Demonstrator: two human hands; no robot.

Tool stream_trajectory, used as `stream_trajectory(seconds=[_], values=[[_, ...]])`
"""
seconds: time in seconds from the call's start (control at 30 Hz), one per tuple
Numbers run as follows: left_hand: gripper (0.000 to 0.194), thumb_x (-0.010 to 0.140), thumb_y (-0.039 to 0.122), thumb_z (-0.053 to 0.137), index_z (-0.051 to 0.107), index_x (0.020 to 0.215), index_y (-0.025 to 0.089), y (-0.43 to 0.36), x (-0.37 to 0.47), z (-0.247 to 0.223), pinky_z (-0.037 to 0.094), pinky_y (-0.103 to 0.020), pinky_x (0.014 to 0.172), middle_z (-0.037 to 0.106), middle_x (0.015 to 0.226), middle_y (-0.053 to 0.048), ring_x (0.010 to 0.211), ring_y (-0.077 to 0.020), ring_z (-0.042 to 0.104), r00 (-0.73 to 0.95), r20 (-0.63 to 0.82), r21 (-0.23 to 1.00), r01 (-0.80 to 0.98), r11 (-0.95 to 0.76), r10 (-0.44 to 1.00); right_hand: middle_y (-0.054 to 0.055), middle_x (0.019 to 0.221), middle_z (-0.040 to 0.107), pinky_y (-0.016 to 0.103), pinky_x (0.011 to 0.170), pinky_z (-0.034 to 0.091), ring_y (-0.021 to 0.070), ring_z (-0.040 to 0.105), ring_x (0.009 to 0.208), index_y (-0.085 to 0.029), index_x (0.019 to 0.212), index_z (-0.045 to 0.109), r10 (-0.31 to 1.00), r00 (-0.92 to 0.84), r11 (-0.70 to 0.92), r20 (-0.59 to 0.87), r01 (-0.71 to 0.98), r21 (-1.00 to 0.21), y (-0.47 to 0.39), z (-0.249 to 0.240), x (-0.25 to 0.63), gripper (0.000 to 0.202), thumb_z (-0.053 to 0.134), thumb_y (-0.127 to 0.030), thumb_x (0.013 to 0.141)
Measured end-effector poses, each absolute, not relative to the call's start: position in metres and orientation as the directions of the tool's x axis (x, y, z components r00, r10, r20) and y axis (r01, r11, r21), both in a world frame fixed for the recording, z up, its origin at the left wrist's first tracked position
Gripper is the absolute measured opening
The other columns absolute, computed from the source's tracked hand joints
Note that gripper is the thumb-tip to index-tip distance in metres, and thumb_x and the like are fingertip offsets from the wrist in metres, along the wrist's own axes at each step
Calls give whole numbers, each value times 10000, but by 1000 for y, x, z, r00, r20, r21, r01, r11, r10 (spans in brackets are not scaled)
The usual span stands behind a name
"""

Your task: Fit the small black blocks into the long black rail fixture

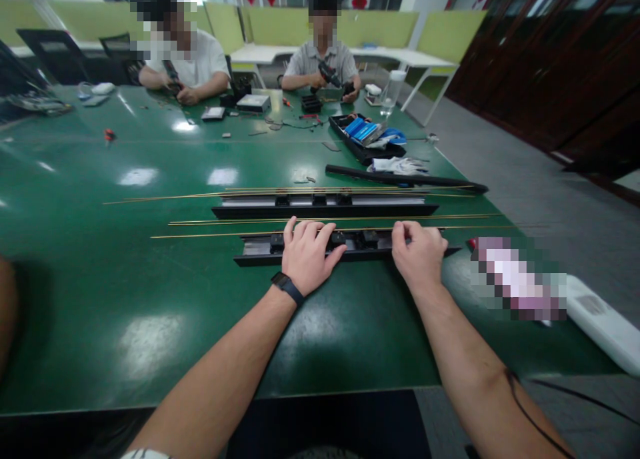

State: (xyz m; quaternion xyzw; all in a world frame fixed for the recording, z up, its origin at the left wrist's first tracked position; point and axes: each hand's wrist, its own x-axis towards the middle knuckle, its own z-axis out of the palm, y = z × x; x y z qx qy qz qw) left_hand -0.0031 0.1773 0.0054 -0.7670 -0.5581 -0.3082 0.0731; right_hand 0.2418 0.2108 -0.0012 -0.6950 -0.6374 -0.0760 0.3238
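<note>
Closest to me on the green table lies a black channel rail (255, 260) with a silvery inside and several black blocks (367, 239) set along it. My left hand (307, 256) rests over the rail among the blocks, fingers spread and thumb apart, hiding the part beneath. A thin brass-coloured rod (215, 235) runs lengthwise along the rail's far side, past both hands. Toward the rail's right end, my right hand (419, 251) is closed in a pinch at this rod; the fingertips partly hide the contact. Just beyond lie more thin rods (230, 222).
Behind lies a second black rail (325, 211) with blocks and rods. Farther back are a black tube (405, 178), white gloves (397, 166) and a black tray (350, 142). A blurred pink item (515, 276) and a white device (603, 322) lie right. Two people work opposite.
</note>
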Motion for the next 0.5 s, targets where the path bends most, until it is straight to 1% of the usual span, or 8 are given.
stream_trajectory(seconds=[0.13,0.27,0.5], values=[[427,1000,529,586,677,1313,252,178,-3,5,224,-542,1284,717,1228,-87,1242,-284,598,193,561,230,898,-375,805,71,770,661,384,819,274,250,536,903,-204,835,678,814,222,-36,537,942,-334,211,-2,244,352,453,-412,1008],[424,996,522,597,679,1314,254,178,-4,5,229,-546,1282,718,1230,-88,1239,-285,599,190,559,235,897,-374,807,79,774,643,390,818,276,259,531,909,-204,819,665,795,272,-75,542,931,-357,210,-1,244,333,461,-403,993],[422,996,528,595,680,1313,263,178,-4,5,226,-547,1284,719,1231,-87,1247,-292,597,184,561,237,899,-369,807,65,807,668,398,861,298,254,538,908,-209,913,699,835,233,-8,498,911,-413,209,4,239,329,470,-433,988]])
